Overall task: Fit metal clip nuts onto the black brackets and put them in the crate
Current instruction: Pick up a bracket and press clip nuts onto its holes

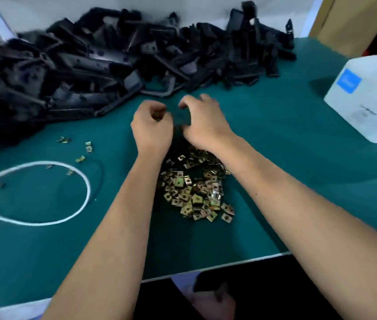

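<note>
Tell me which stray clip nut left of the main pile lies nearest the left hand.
The stray clip nut just beyond the white ring, closest to the left hand; the others lie farther left or nearer the camera.

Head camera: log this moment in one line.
left hand: pinching clip nut | right hand: curled, contents unclear | clip nut pile: between forearms

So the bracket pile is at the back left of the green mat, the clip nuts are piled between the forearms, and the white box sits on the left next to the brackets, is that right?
Not quite. The head view shows the white box on the right side of the green mat, apart from the brackets. The rest stands: brackets at the back left, clip nuts piled between the forearms.
</note>
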Demonstrator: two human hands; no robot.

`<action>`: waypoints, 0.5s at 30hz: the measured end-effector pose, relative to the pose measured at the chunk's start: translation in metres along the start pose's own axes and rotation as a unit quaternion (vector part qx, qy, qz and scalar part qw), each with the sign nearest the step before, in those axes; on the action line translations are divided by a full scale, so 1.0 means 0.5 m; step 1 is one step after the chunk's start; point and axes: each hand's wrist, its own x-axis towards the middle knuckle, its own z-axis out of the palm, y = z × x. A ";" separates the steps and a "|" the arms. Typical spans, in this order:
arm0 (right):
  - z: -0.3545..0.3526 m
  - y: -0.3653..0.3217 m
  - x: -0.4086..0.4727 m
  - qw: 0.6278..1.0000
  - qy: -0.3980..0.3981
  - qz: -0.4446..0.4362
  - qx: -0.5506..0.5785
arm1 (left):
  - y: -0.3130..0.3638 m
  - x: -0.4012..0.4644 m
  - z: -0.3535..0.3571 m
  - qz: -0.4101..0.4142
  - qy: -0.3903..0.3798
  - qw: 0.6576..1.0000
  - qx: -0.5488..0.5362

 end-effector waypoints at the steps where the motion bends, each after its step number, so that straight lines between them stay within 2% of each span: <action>1: 0.015 -0.014 0.020 1.000 -0.007 -0.002 -0.007 | -0.012 0.009 -0.017 -0.018 0.028 0.999 -0.026; 4: 0.054 -0.059 0.090 0.997 -0.045 0.045 0.032 | -0.027 0.035 -0.043 -0.079 0.124 0.974 -0.174; 5: 0.064 -0.076 0.113 0.994 -0.055 0.071 0.059 | -0.028 0.043 -0.047 -0.087 0.150 0.966 -0.193; 7: 0.071 -0.095 0.150 0.987 -0.054 0.117 0.093 | -0.027 0.046 -0.045 -0.101 0.162 0.957 -0.218; 10: 0.071 -0.098 0.180 0.984 -0.052 0.146 0.083 | -0.026 0.042 -0.036 -0.111 0.140 0.955 -0.237; 12: 0.067 -0.095 0.183 0.983 -0.016 0.151 0.107 | -0.028 0.049 -0.028 -0.123 0.115 0.949 -0.268; 15: 0.049 -0.096 0.165 0.962 0.142 0.151 0.179 | -0.021 0.058 -0.017 -0.163 0.055 0.933 -0.315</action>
